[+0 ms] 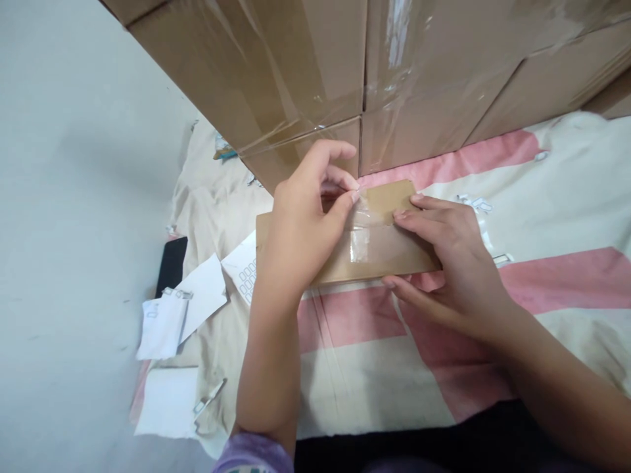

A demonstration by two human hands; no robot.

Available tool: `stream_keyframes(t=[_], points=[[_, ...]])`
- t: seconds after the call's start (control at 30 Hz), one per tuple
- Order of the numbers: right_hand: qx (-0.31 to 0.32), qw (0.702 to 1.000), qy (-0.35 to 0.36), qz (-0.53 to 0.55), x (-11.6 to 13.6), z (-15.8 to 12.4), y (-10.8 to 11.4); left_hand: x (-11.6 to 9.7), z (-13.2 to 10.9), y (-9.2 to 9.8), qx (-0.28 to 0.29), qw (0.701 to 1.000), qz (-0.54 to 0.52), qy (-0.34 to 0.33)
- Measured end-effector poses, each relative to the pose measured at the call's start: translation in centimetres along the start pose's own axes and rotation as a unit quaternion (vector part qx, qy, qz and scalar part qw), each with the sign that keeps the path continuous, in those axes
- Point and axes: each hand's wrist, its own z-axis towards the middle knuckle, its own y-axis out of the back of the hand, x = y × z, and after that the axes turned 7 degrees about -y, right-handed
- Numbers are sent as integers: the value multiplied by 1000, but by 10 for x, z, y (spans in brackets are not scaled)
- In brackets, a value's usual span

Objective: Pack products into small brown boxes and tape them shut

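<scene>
A small flat cardboard box (399,253) lies in front of me, slightly tilted, with a strip of clear tape (360,244) across its middle seam. My left hand (306,220) reaches over the box's left part, thumb and forefinger pinched at the upper end of the tape. Its other fingers are curled loosely above. At the box's right end, my right hand (456,256) grips it, fingers on the top face and thumb along the near edge. My left wrist and hand hide part of the box's left side.
Large taped cartons (414,131) stand stacked just behind. Under everything is a cream and pink cloth (355,322). To the left are a black phone-like object (171,265), white papers (202,292), a white pad (167,401) and a wall (73,230). Paper scraps (476,203) lie right.
</scene>
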Motion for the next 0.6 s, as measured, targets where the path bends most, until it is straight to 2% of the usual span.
stream_keyframes(t=[0.13,0.4,0.6], points=[[-5,1000,2,2,1,0,-2,4,1,-2,-11,999,-28,-28],[-6,1000,5,26,5,1,-2,15,6,-6,-15,999,-44,-21],[-5,999,1,45,2,0,-2,27,20,-8,-6,999,-27,-22]])
